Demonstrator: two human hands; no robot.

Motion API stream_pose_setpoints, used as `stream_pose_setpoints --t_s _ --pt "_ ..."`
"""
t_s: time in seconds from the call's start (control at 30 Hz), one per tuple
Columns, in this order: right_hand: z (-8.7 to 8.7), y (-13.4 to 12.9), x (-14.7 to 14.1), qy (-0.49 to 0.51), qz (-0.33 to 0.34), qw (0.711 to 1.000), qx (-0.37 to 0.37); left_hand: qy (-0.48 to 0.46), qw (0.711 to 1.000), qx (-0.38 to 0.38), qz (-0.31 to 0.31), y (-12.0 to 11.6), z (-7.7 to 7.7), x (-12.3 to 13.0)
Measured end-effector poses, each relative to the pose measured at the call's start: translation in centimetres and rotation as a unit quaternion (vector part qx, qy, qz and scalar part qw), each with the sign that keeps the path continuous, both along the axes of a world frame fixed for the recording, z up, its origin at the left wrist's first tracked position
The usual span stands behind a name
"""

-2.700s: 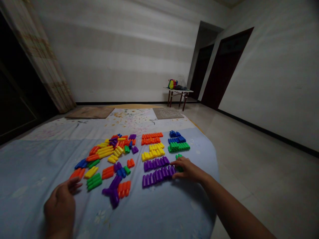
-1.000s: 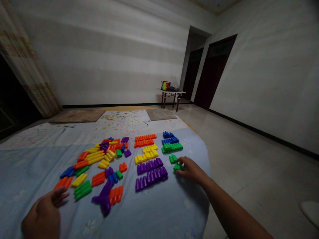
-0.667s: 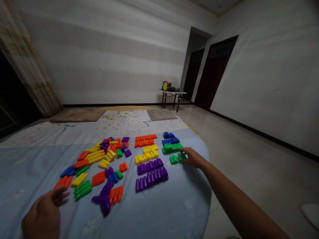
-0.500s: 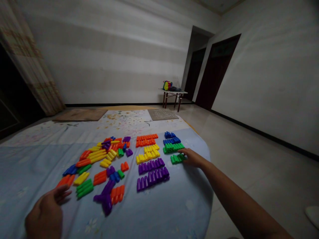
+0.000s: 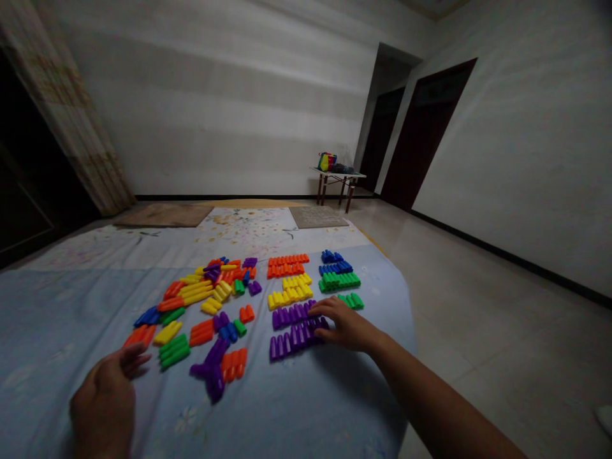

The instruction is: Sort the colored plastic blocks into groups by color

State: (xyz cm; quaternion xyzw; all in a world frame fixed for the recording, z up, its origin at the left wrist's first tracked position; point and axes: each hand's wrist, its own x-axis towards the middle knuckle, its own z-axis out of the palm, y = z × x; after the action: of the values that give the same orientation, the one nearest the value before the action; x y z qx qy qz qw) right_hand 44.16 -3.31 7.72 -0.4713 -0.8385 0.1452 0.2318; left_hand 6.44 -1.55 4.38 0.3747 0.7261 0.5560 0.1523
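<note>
My right hand [image 5: 344,324] hovers at the right end of the two rows of purple tube blocks [image 5: 294,336], thumb and fingers apart; whether it touches them I cannot tell. Just beyond it sits a short green row [image 5: 351,301], partly covered by the hand. My left hand [image 5: 108,398] rests low on the left with loosely curled fingers, holding nothing visible. Closest to it are an orange block group [image 5: 140,335] and a green block group [image 5: 174,350]. A purple branching piece [image 5: 211,371] lies farther right, touching another orange group [image 5: 234,364].
Sorted rows of orange [image 5: 288,264], yellow [image 5: 291,294], blue [image 5: 335,266] and green blocks [image 5: 339,281] lie beyond the purple ones. A mixed pile [image 5: 215,277] spreads left of them on the cloth [image 5: 335,408]. Two flat boards [image 5: 165,215] lie at the far edge.
My right hand has left the short green row and moved left and nearer, to the purple rows. The view has shifted slightly; my left hand keeps its pose.
</note>
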Motion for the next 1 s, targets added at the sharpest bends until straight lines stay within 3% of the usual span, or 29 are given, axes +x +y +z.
stream_pose_setpoints --t_s 0.27,0.43,0.6,0.83,1.0 --pt "-0.4 -0.5 -0.1 0.007 0.026 0.998 -0.061 -0.063 0.998 0.013 -0.008 0.5 -1.1 -0.9" --pt "-0.7 -0.7 -0.2 0.022 0.031 0.997 -0.065 -0.064 0.998 0.011 -0.013 0.3 -0.6 -0.6" --pt "-0.9 -0.4 0.1 0.062 0.022 0.997 -0.044 -0.085 0.996 0.004 -0.007 0.3 -0.1 -0.2" --pt "0.1 0.3 -0.2 0.091 -0.042 0.995 0.019 -0.079 0.997 0.014 -0.008 0.4 -0.2 -0.1" --pt "0.8 0.2 -2.5 0.013 0.043 0.999 0.026 -0.079 0.997 0.012 -0.009 0.2 -0.1 -0.1"
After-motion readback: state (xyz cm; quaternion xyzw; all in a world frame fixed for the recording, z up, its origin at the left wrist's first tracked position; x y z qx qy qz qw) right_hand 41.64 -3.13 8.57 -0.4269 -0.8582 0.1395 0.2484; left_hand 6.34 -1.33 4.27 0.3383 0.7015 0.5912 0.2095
